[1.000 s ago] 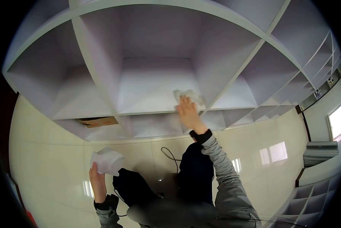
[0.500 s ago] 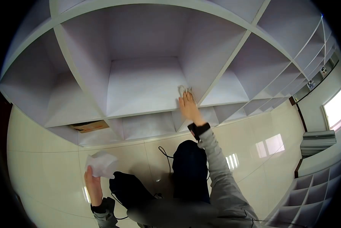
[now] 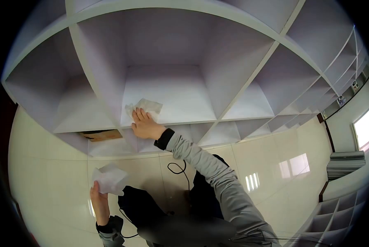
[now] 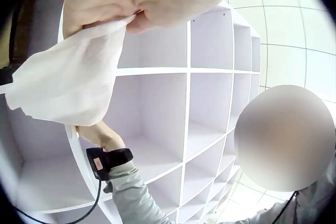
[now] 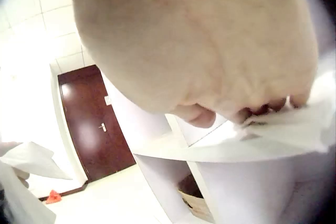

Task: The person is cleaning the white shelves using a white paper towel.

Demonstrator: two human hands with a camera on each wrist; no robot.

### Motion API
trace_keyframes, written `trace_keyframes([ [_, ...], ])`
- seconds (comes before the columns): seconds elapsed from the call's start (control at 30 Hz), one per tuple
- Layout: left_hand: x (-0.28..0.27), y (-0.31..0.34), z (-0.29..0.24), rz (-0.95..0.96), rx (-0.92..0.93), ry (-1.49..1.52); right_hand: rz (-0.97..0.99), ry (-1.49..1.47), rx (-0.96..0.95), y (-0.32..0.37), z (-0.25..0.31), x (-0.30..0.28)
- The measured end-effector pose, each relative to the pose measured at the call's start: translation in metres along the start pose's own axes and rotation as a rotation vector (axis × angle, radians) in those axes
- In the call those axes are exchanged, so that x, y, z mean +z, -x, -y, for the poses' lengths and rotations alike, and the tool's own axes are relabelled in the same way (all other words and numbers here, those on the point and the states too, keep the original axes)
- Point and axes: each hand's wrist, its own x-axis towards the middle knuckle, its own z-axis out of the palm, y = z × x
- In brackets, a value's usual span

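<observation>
Pressing thin whitish wipe (image 3: 152, 108) onto cubby floor (image 3: 176, 103) near front left corner: right hand (image 3: 146, 126), fingers extended over wipe, not wrapped round it. Left hand (image 3: 100, 201) pinches second white wipe (image 3: 111, 180), clear of shelving (image 3: 246, 83), above tiled floor (image 3: 44, 177). Right-hand wipe could bunch or slip over front edge (image 3: 184, 122) if fingers press unevenly. Cable (image 4: 98, 193) hanging from right wrist device (image 4: 98, 163) might snag on shelving. Cardboard (image 3: 102, 135) lies in lower cubby (image 3: 109, 147).
</observation>
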Motion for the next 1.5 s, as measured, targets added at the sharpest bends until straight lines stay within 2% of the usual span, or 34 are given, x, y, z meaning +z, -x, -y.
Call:
trace_keyframes([
  [0.13,0.003,0.005,-0.006,0.0,0.018,-0.021,0.162,0.011,-0.001,-0.013,0.005,-0.022],
  [0.3,-0.01,0.008,-0.007,-0.047,0.011,-0.033,0.162,0.123,-0.003,-0.065,0.01,-0.025],
  [0.37,-0.007,0.011,-0.012,-0.073,0.026,-0.022,0.252,0.273,0.046,-0.083,0.017,-0.033],
  [0.43,-0.014,0.014,-0.013,-0.106,0.031,-0.032,0.38,0.533,-0.057,-0.099,0.028,-0.048],
  [0.5,-0.017,0.015,-0.014,-0.138,0.036,-0.039,0.258,0.447,-0.005,-0.122,0.017,-0.044],
  [0.6,-0.022,0.017,-0.01,-0.159,0.066,-0.071,0.186,0.501,0.018,-0.155,-0.008,-0.047],
  [0.63,-0.032,0.018,-0.003,-0.188,0.054,-0.064,0.208,0.433,0.091,-0.101,0.038,-0.102],
  [0.67,-0.036,0.017,0.001,-0.217,0.044,-0.055,0.206,0.44,0.076,-0.108,0.032,-0.106],
  [0.8,-0.032,0.023,-0.004,-0.225,0.066,-0.05,0.122,0.271,0.19,-0.178,-0.01,-0.094],
  [0.87,-0.033,0.028,-0.002,-0.344,0.076,-0.046,0.089,0.33,0.155,-0.201,-0.028,-0.089],
  [0.97,-0.03,0.038,-0.008,-0.327,0.119,-0.045,0.011,0.371,0.124,-0.239,-0.044,-0.089],
  [1.0,-0.031,0.043,-0.008,-0.327,0.118,-0.046,-0.057,0.253,0.159,-0.193,-0.013,-0.109],
  [1.07,-0.032,0.051,-0.005,-0.406,0.149,-0.026,-0.115,0.263,0.141,-0.204,-0.017,-0.109],
  [1.13,-0.035,0.054,-0.005,-0.387,0.156,-0.029,-0.175,0.28,0.155,-0.221,-0.04,-0.107],
  [1.2,-0.037,0.058,0.002,-0.424,0.179,-0.003,0.004,0.645,0.033,-0.259,-0.063,-0.093],
  [1.23,-0.034,0.059,0.003,-0.402,0.17,0.009,0.002,0.657,0.057,-0.265,-0.087,-0.094],
  [1.27,-0.031,0.059,-0.002,-0.404,0.186,-0.004,-0.036,0.523,0.031,-0.279,-0.107,-0.091],
  [1.3,-0.031,0.061,-0.005,-0.42,0.2,-0.022,-0.065,0.384,-0.005,-0.277,-0.107,-0.09],
  [1.33,-0.033,0.059,-0.007,-0.417,0.212,-0.009,-0.082,0.384,0.012,-0.267,-0.116,-0.105],
  [1.37,-0.031,0.059,-0.01,-0.408,0.213,-0.014,-0.031,0.169,0.11,-0.235,-0.105,-0.121],
  [1.43,-0.027,0.056,-0.016,-0.362,0.209,-0.008,0.012,-0.044,0.204,-0.19,-0.093,-0.145],
  [1.5,-0.025,0.053,-0.015,-0.365,0.203,-0.003,-0.041,0.188,0.207,-0.157,-0.102,-0.157],
])
